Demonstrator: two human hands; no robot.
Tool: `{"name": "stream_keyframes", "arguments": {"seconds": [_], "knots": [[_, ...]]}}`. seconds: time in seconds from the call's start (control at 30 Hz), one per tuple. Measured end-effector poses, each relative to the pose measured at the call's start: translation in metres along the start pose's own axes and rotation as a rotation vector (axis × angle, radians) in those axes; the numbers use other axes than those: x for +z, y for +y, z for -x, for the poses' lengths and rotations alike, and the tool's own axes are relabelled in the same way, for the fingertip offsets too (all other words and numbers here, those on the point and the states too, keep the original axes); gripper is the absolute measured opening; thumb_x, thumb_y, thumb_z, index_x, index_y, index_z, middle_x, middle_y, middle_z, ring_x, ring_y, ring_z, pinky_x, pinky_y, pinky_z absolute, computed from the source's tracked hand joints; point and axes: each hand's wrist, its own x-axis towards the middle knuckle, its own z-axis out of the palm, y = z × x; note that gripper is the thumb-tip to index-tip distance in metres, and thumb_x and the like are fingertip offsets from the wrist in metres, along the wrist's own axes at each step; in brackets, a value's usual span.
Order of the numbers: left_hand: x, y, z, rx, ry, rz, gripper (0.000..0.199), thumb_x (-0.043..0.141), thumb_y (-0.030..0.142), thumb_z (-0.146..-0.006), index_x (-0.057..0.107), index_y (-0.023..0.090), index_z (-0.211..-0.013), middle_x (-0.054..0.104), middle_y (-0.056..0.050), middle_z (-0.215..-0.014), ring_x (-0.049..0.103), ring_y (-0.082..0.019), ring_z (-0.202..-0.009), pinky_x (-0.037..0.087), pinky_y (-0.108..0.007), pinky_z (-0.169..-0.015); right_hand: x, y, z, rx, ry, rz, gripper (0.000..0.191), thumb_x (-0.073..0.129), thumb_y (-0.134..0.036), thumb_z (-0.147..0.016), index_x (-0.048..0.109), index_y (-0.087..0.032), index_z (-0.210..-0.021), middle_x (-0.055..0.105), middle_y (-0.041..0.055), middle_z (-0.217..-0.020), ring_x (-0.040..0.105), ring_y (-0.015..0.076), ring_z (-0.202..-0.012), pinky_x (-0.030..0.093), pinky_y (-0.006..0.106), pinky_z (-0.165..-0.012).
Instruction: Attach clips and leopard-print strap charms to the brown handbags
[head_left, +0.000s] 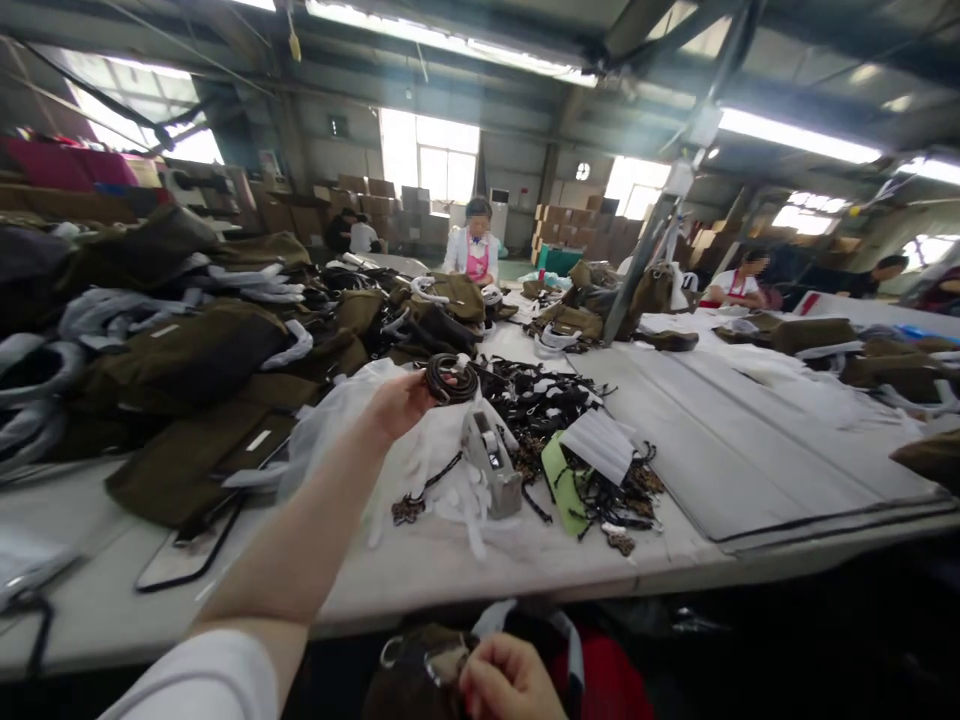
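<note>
My left hand (405, 398) reaches out over the table, its fingers closed on a coiled dark strap (451, 380). Low in front of me hangs a dark brown bag (409, 675) with metal rings and grey-wrapped handles. At its upper edge, beside the metal hardware, my right hand (514, 682) is closed with curled fingers, seemingly gripping the bag; the exact part is hidden. A grey tape dispenser (491, 465) stands just beyond my left hand. Near it lie a pile of black straps (536, 395) and several corded leopard-patterned charms (409, 510).
Olive-brown bags (187, 355) with grey-wrapped handles are heaped on the left. A metal post (637, 265) rises from the white table (720, 440). A green card (564, 485) and white sheet lie among the charms. A co-worker (472, 245) in a pink apron is across the table.
</note>
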Motion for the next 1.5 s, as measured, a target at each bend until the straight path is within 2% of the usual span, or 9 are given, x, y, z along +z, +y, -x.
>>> {"name": "stream_keyframes", "arguments": {"seconds": [0.2, 0.37, 0.5, 0.63, 0.77, 0.87, 1.0, 1.23, 1.5], "knots": [[-0.06, -0.047, 0.164, -0.287, 0.172, 0.134, 0.022, 0.073, 0.028, -0.077, 0.06, 0.012, -0.081, 0.059, 0.001, -0.059, 0.053, -0.008, -0.048, 0.052, -0.023, -0.058, 0.002, -0.011, 0.002, 0.0, -0.037, -0.057, 0.048, 0.071, -0.062, -0.075, 0.065, -0.014, -0.072, 0.053, -0.0024, -0.052, 0.031, 0.0056, -0.045, 0.02, 0.022, -0.046], [-0.078, -0.079, 0.232, -0.388, 0.258, 0.063, 0.033, 0.079, 0.032, -0.071, 0.051, 0.015, -0.071, 0.032, 0.013, -0.046, 0.022, 0.0, -0.036, 0.038, -0.015, -0.041, 0.005, -0.021, -0.002, 0.081, -0.059, -0.081, 0.051, 0.075, -0.064, -0.069, 0.063, -0.015, -0.073, 0.051, -0.0037, -0.053, 0.024, 0.0035, -0.041, 0.013, 0.021, -0.043], [-0.095, -0.063, 0.233, -0.452, 0.108, -0.044, 0.031, 0.079, 0.035, -0.07, 0.06, 0.013, -0.081, 0.035, 0.012, -0.045, 0.022, -0.002, -0.035, 0.033, -0.017, -0.037, 0.012, -0.025, -0.003, 0.106, -0.062, -0.086, 0.052, 0.077, -0.064, -0.066, 0.063, -0.015, -0.072, 0.051, -0.0039, -0.051, 0.022, 0.0024, -0.039, 0.011, 0.021, -0.043], [-0.091, -0.05, 0.191, -0.317, -0.093, -0.702, 0.034, 0.077, 0.036, -0.071, 0.066, 0.016, -0.097, 0.062, 0.002, -0.064, 0.053, -0.012, -0.048, 0.048, -0.025, -0.05, 0.018, -0.026, -0.002, 0.107, -0.062, -0.074, 0.05, 0.077, -0.063, -0.067, 0.063, -0.015, -0.071, 0.052, -0.0035, -0.051, 0.023, 0.0023, -0.039, 0.009, 0.021, -0.043], [-0.05, -0.057, 0.157, -0.076, 0.005, -1.044, 0.04, 0.075, 0.022, -0.073, 0.064, 0.02, -0.111, 0.07, -0.007, -0.104, 0.065, -0.024, -0.101, 0.05, -0.034, -0.092, 0.021, -0.026, -0.002, 0.104, -0.026, -0.074, 0.051, 0.076, -0.063, -0.067, 0.063, -0.014, -0.072, 0.052, -0.0038, -0.05, 0.024, 0.0024, -0.038, 0.009, 0.022, -0.042], [-0.005, -0.069, 0.172, 0.044, 0.079, -1.241, 0.021, 0.053, 0.02, -0.09, 0.063, 0.018, -0.109, 0.069, -0.01, -0.108, 0.064, -0.022, -0.106, 0.047, -0.035, -0.096, 0.021, -0.024, -0.002, 0.117, -0.027, -0.069, 0.048, 0.075, -0.061, -0.068, 0.063, -0.014, -0.071, 0.053, -0.0039, -0.049, 0.025, 0.0028, -0.038, 0.01, 0.022, -0.042], [0.028, -0.085, 0.227, -0.243, -0.044, -1.461, 0.017, 0.063, 0.023, -0.084, 0.06, 0.016, -0.099, 0.068, -0.013, -0.101, 0.067, -0.026, -0.093, 0.05, -0.034, -0.08, 0.022, -0.022, -0.004, 0.144, -0.012, -0.068, 0.042, 0.073, -0.056, -0.07, 0.061, -0.015, -0.072, 0.052, -0.0045, -0.049, 0.028, 0.0042, -0.039, 0.014, 0.022, -0.043], [-0.006, -0.119, 0.282, -0.546, 0.076, -1.305, 0.036, 0.07, 0.033, -0.077, 0.058, 0.013, -0.104, 0.071, -0.019, -0.094, 0.069, -0.036, -0.09, 0.046, -0.036, -0.071, 0.036, -0.017, -0.03, 0.098, -0.012, 0.301, 0.02, 0.058, -0.033, -0.077, 0.066, -0.015, -0.073, 0.057, -0.0023, -0.054, 0.041, 0.0083, -0.047, 0.026, 0.022, -0.048], [-0.014, -0.14, 0.277, -0.33, 0.073, -1.223, 0.017, 0.06, 0.032, -0.084, 0.07, 0.02, -0.091, 0.074, -0.01, -0.097, 0.067, -0.027, -0.092, 0.043, -0.031, -0.075, 0.027, -0.003, -0.059, 0.167, -0.062, 0.408, 0.019, 0.059, -0.031, -0.076, 0.067, -0.015, -0.07, 0.05, -0.0052, -0.051, 0.033, 0.0063, -0.042, 0.024, 0.021, -0.045]]}}
